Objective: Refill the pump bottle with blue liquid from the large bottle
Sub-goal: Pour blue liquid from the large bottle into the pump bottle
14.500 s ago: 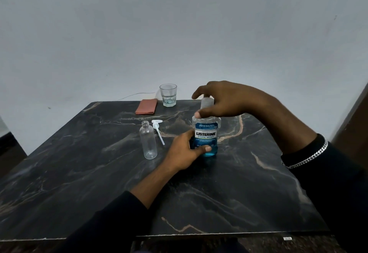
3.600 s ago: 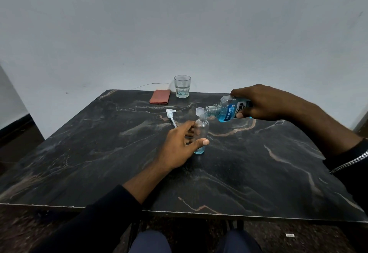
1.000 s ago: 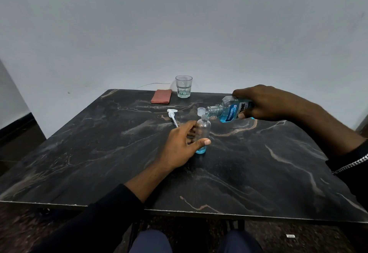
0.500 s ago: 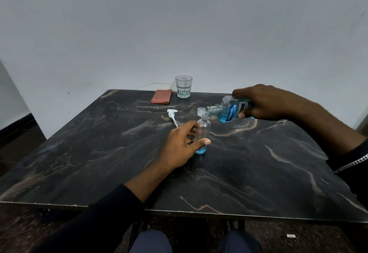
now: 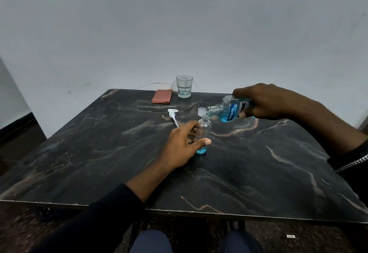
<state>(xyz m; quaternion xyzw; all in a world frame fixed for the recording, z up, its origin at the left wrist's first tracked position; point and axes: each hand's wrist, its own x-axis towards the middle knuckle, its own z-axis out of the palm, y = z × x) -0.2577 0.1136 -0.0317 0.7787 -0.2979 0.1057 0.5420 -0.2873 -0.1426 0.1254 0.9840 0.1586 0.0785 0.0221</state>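
1. The desk [image 5: 99, 163] is dark marble, with everything on its far half.
2. The right hand [image 5: 266, 101] has its grip closed round the body of the large bottle [image 5: 233, 110], tipped almost flat with its open mouth just above the pump bottle's neck.
3. The left hand [image 5: 181, 145] steadies the pump bottle [image 5: 204, 128]: thumb in front, fingers curled behind, a loose but closed grip on the lower body. The bottle stands upright on the desk, near its middle.
4. A glass [image 5: 184, 86] and a red pad [image 5: 161, 99] sit at the far edge, well apart from the work.
5. The pump head [image 5: 173, 114] lies on the desk just left of the left hand, and a small cap [image 5: 201, 111] stands just behind the pump bottle.
6. Blue liquid [image 5: 201, 150] fills only the very bottom of the pump bottle.
7. The step in hand looks like the pour, early on (most of the bottle is clear). Next calls for keeping the 2 mouths lined up, holding the tilt steady, then righting the large bottle before overflow.
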